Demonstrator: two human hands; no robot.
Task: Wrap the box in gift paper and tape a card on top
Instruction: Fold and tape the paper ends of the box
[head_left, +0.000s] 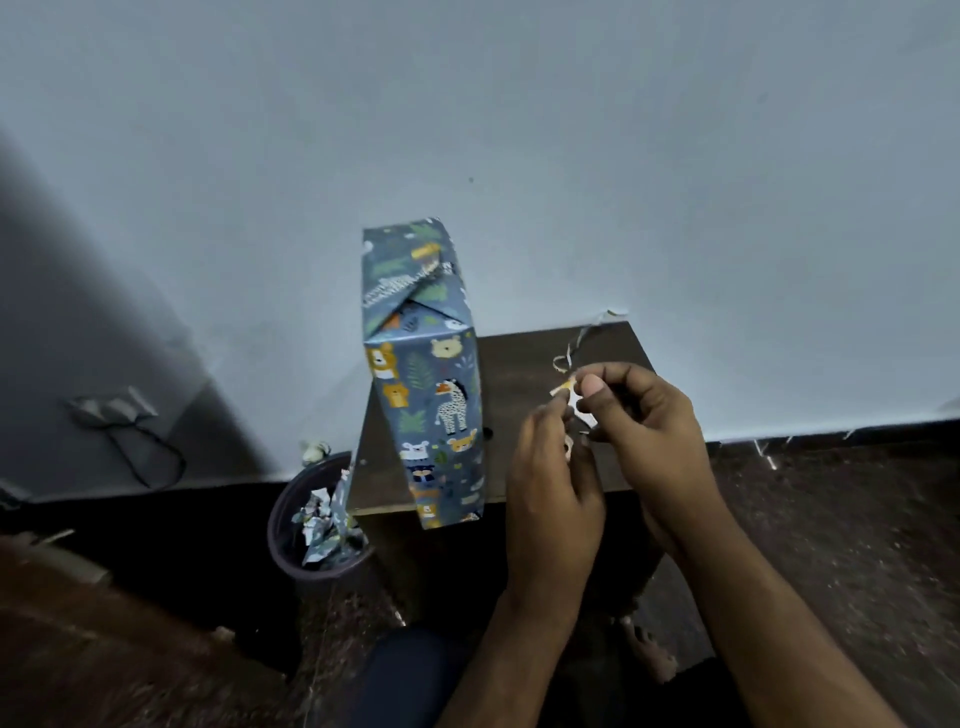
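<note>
In the head view, the wrapped box (426, 374) is stood upright on the left part of a small dark table (524, 364). To its right, a small pale card (569, 402) is pinched between the curled fingers of the left hand (550, 483) and the right hand (644, 415). A bin (291, 519) with paper scraps is seen beside the table.

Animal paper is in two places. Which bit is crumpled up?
The scraps in the dark bin beside the table. The paper on the standing box is smooth and folded flat.
</note>
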